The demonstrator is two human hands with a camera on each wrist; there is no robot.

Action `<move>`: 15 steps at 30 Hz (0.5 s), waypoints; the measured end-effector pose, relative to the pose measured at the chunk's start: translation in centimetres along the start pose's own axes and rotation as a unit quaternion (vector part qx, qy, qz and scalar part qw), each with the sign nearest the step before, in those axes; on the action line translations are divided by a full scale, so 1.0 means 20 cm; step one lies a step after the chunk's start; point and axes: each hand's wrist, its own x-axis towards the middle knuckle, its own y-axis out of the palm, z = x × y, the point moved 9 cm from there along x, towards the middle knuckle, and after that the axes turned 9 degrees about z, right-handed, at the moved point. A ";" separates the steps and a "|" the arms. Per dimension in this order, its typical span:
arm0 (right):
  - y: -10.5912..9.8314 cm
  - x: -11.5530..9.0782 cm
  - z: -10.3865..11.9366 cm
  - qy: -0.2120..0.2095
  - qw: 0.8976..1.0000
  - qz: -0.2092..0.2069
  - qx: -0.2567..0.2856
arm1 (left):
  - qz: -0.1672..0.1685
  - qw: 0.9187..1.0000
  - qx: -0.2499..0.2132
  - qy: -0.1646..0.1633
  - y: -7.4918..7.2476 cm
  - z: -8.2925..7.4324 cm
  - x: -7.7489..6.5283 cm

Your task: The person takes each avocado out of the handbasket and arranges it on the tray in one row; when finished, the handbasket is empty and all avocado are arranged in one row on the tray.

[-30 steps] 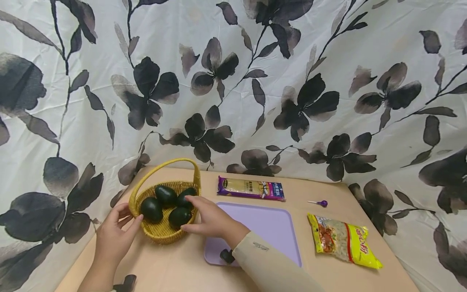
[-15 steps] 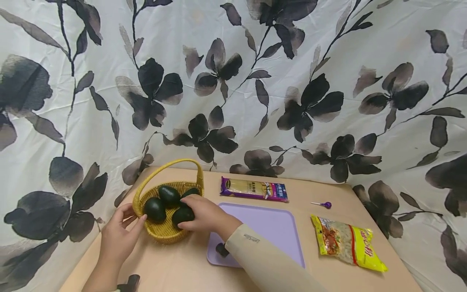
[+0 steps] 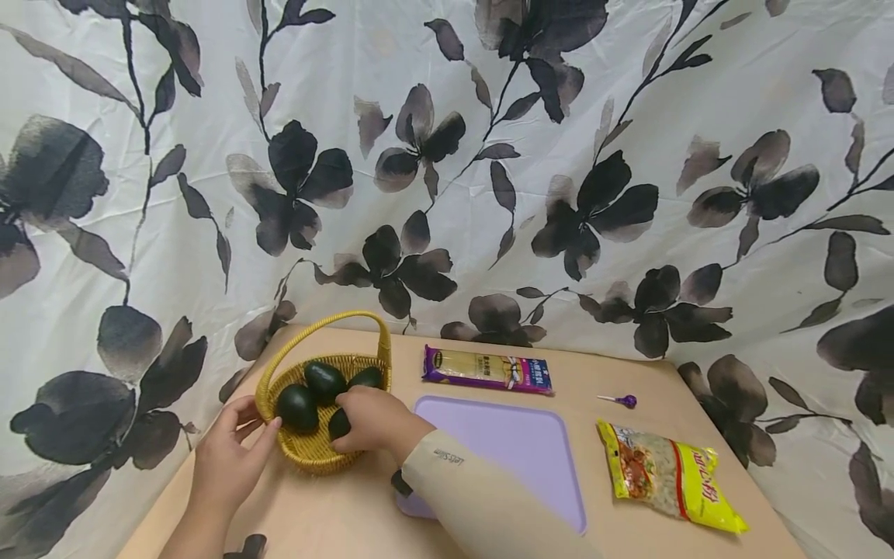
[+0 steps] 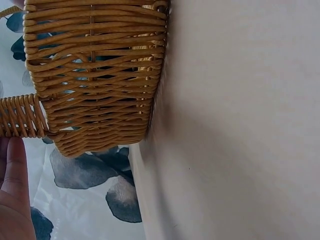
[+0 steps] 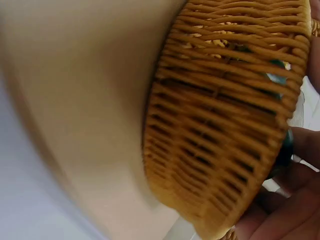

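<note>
A yellow woven basket (image 3: 307, 463) with a tall handle stands at the table's left, holding several dark green avocados (image 3: 296, 407). My left hand (image 3: 226, 462) holds the basket's left side at the foot of the handle, thumb by the rim. In the left wrist view its fingers (image 4: 15, 167) lie against the handle base (image 4: 22, 116). Over the basket's right rim reaches my right hand (image 3: 377, 421), gripping the front right avocado (image 3: 338, 424), which it mostly covers. The right wrist view shows that avocado (image 5: 283, 156) partly behind the wicker, beside the curled fingers.
Right of the basket lies a lilac tray (image 3: 503, 435), partly under the right sleeve. Behind it is a purple pack of noodles (image 3: 489, 369). A purple lollipop (image 3: 628, 401) and a yellow food bag (image 3: 670, 477) lie farther right. Flowered cloth (image 3: 489, 194) hangs behind the table.
My right hand has come down into the basket and closed its fingers round the front right avocado. The left hand stays at the handle's foot. The head view has shifted slightly.
</note>
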 end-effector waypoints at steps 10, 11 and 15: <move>0.02 0.05 0.01 0.045 0.998 0.030 0.017 | 0.000 1.000 0.007 -0.001 0.00 0.01 0.00; 0.03 0.05 0.00 0.046 0.998 0.029 0.020 | -0.001 1.000 0.006 -0.001 0.00 0.01 0.00; 0.03 0.05 -0.01 0.043 0.998 0.019 0.029 | -0.003 1.000 0.005 0.005 0.00 0.01 0.00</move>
